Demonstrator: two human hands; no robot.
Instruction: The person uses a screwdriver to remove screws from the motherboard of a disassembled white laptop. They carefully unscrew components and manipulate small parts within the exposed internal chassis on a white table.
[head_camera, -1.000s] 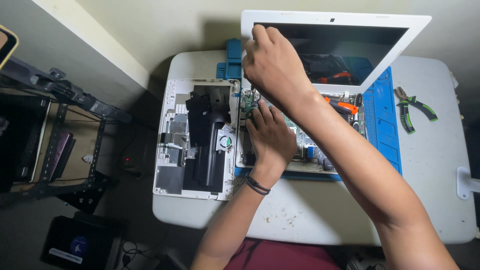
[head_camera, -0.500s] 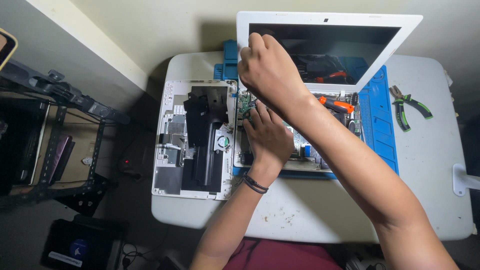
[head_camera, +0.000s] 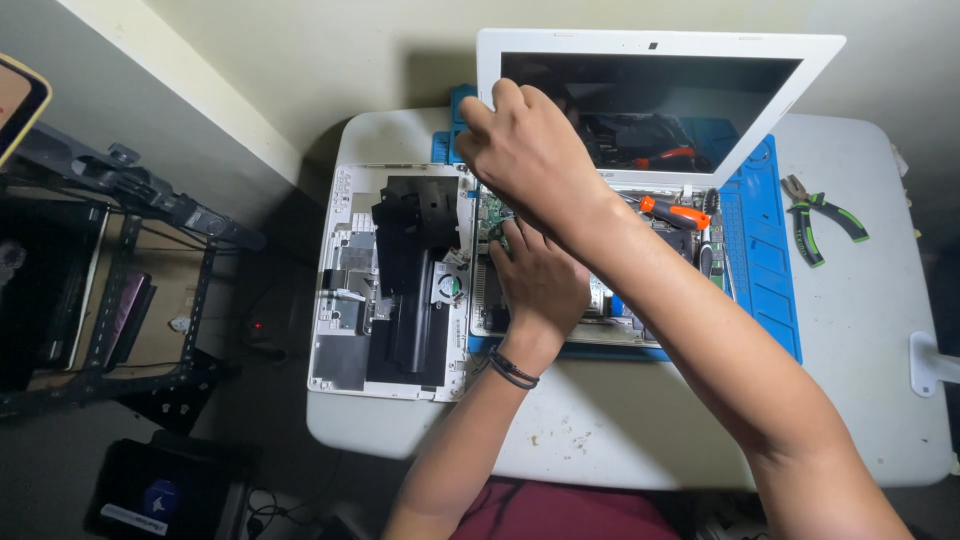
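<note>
Looking down from the head camera, nearest to me I see my left forearm with a dark band at the wrist, coming up over the white tabletop. My left hand lies palm down inside the opened laptop base, its fingers stretched forward and resting on the green circuit board at the far left corner of the shell; they grip nothing that I can see. My right arm crosses over from the near right, hiding much of the base. My right hand sits farther out, at the hinge corner where the white screen lid meets the base; its fingers are curled down there, but I cannot tell whether they pinch anything.

The base acts as a shallow tray: inside I make out the board, some pale parts, and an orange-handled screwdriver lying at its far right. It rests on a blue work mat.

Just left of the base lies the removed white cover, inner side up, with a black sheet across it and a small round fan part near its right edge.

Far right on the tabletop, well apart from my hands, lie green-handled pliers.
</note>
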